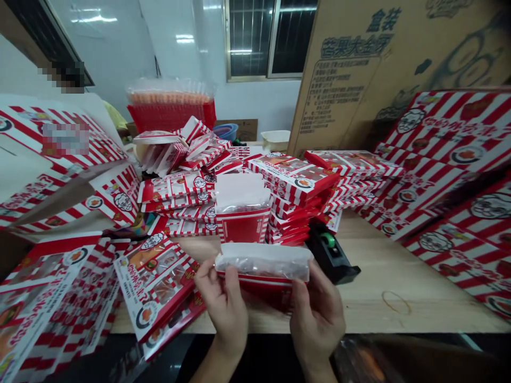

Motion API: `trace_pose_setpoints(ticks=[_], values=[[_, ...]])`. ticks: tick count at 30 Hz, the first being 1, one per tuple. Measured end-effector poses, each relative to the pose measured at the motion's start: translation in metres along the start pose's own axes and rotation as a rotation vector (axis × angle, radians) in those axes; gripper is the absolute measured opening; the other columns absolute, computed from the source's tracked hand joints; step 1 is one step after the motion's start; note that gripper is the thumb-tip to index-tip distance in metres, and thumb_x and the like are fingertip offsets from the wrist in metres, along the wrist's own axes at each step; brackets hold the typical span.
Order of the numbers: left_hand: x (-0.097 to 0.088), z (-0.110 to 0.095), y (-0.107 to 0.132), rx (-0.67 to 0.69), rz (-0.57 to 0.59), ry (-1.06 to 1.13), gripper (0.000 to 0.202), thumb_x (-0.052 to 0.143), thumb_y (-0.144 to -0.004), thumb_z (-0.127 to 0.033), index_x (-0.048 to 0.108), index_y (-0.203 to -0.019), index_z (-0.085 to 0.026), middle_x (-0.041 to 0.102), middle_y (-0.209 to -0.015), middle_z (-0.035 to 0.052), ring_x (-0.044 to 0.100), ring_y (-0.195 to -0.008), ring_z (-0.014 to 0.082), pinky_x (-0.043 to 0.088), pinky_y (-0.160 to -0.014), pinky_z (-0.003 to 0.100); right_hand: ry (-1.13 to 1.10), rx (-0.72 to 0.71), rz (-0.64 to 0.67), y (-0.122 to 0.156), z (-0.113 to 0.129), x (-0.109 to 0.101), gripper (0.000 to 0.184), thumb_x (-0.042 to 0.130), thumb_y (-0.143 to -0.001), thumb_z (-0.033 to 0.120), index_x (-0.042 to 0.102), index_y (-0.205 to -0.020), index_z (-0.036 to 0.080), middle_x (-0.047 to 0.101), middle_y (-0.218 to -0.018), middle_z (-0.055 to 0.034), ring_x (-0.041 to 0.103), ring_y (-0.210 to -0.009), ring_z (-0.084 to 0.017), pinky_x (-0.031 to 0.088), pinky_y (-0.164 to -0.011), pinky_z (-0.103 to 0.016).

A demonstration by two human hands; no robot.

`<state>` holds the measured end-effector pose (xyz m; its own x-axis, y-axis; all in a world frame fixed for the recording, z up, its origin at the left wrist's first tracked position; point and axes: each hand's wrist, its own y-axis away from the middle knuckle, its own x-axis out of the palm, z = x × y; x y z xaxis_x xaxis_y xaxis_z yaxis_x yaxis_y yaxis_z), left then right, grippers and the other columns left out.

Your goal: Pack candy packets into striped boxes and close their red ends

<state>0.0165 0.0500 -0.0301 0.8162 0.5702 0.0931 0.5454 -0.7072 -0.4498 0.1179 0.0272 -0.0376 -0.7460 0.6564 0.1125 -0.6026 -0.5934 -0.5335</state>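
Note:
My left hand [225,306] and my right hand [317,314] hold between them a red tray wrapped in a clear plastic bag [263,266], just above the near edge of the wooden table [383,287]. Fingers of both hands are curled round its ends. Behind it a second red tray in a clear bag [242,210] stands upright. Red-and-white striped boxes [155,282] lie beside my left hand.
Stacks of striped boxes [295,183] fill the table's middle and right side [451,175]. A black tape dispenser [331,252] sits by my right hand, a rubber band [393,300] farther right. A large brown carton [383,64] stands behind. A bagged stack of red trays [171,103] is at the back.

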Motion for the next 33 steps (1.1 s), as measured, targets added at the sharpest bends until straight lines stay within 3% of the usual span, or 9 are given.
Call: trace_pose_setpoints(ticks=[3,7,9,12,15,20,23,27,33], values=[[-0.001,0.005,-0.001,0.166,0.005,-0.026,0.015,0.05,-0.09,-0.026,0.047,-0.104,-0.022,0.054,-0.106,0.005,0.057,-0.105,0.0138,0.047,-0.09,0.025,0.068,-0.114,0.132,-0.006,0.0,-0.004,0.021,0.057,-0.083,0.015,0.069,-0.096,0.028,0.068,-0.095,-0.0039,0.063,-0.092,-0.021,0.051,-0.079,-0.036],[-0.016,0.011,-0.007,0.189,0.256,-0.121,0.019,0.04,-0.094,-0.025,0.058,-0.095,-0.021,0.061,-0.106,0.0076,0.059,-0.106,0.0192,0.048,-0.091,0.034,0.055,0.003,0.197,-0.019,0.01,-0.006,0.011,0.058,-0.082,0.022,0.069,-0.08,0.024,0.069,-0.083,-0.0048,0.064,-0.083,-0.021,0.052,-0.075,-0.036],[-0.024,0.01,-0.013,0.063,0.268,-0.087,0.023,0.037,-0.095,-0.028,0.058,-0.1,-0.021,0.064,-0.104,0.0079,0.062,-0.102,0.0193,0.05,-0.09,0.035,-0.026,0.137,0.183,-0.024,0.018,-0.006,0.011,0.06,-0.081,0.023,0.066,-0.091,0.025,0.069,-0.082,-0.0031,0.065,-0.079,-0.018,0.053,-0.071,-0.031],[-0.032,0.007,-0.032,-0.135,0.354,0.054,0.035,0.044,-0.092,-0.03,0.045,-0.126,-0.023,0.067,-0.107,0.008,0.065,-0.097,0.0171,0.053,-0.085,0.031,-0.161,0.329,0.228,-0.032,0.026,-0.006,0.051,0.062,-0.082,0.025,0.045,-0.13,0.03,0.069,-0.098,-0.0048,0.066,-0.084,-0.018,0.054,-0.07,-0.029],[-0.035,0.001,-0.06,-0.304,0.693,0.273,0.054,0.052,-0.087,-0.028,0.034,-0.138,-0.027,0.065,-0.118,0.0106,0.065,-0.101,0.019,0.053,-0.086,0.034,-0.221,0.339,0.458,-0.042,0.022,-0.01,0.039,0.059,-0.085,0.026,0.055,-0.123,0.029,0.065,-0.117,-0.007,0.061,-0.106,-0.022,0.05,-0.089,-0.037],[-0.027,-0.006,-0.095,-0.383,1.128,0.495,0.027,0.055,-0.081,-0.017,0.071,-0.099,-0.028,0.062,-0.124,0.0063,0.062,-0.108,0.0254,0.045,-0.096,0.047,-0.426,0.28,0.656,-0.057,0.007,-0.013,0.017,0.056,-0.087,0.025,0.072,-0.085,0.03,0.062,-0.123,-0.0028,0.062,-0.107,-0.024,0.046,-0.094,-0.047],[-0.022,-0.007,-0.098,-0.336,1.148,0.462,0.029,0.05,-0.081,-0.01,0.075,-0.074,-0.025,0.065,-0.12,0.0045,0.061,-0.11,0.0259,0.045,-0.096,0.048,-0.415,0.269,0.666,-0.062,0.007,-0.012,0.018,0.058,-0.086,0.023,0.073,-0.079,0.03,0.062,-0.123,-0.002,0.062,-0.105,-0.022,0.048,-0.091,-0.045],[-0.026,-0.004,-0.094,-0.219,1.076,0.333,0.033,0.048,-0.082,-0.009,0.074,-0.07,-0.025,0.068,-0.113,0.005,0.062,-0.108,0.025,0.048,-0.092,0.045,-0.267,0.28,0.642,-0.064,0.017,-0.009,0.006,0.072,-0.074,0.029,0.071,-0.071,0.024,0.066,-0.114,-0.0069,0.063,-0.101,-0.025,0.051,-0.086,-0.041],[-0.029,-0.01,-0.092,-0.029,1.137,0.2,0.019,0.055,-0.085,-0.031,0.07,-0.094,-0.026,0.064,-0.119,0.0075,0.059,-0.111,0.025,0.048,-0.093,0.044,-0.013,0.233,0.58,-0.064,0.028,-0.008,0.014,0.07,-0.074,0.027,0.069,-0.088,0.024,0.072,-0.093,-0.004,0.066,-0.087,-0.019,0.052,-0.078,-0.031]])
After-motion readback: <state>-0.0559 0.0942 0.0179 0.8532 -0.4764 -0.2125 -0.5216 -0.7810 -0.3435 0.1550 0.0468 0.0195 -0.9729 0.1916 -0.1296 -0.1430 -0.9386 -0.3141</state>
